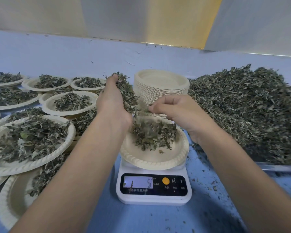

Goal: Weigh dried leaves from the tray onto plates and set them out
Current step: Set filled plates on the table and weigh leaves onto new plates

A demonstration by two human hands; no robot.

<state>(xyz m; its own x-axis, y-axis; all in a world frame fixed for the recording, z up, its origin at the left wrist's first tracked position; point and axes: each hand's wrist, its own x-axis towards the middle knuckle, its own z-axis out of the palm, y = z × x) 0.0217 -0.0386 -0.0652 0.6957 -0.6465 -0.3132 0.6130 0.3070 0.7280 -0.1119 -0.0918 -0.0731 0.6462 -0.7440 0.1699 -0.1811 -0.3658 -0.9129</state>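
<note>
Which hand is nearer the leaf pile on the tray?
Right. The right hand, pinching a few leaves, is just left of the leaf pile; the left hand, gripping a handful, is further left.

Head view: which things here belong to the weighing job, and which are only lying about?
Job: left hand and right hand holding dried leaves; plate on the digital scale; stack of empty plates; leaf pile on the tray; filled plates.
Lying about: leaf crumbs on the blue table; yellow panel.

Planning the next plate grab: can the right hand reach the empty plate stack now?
Probably yes: the right hand hovers just before the plate stack, nothing between, though it pinches a few leaves.
</note>
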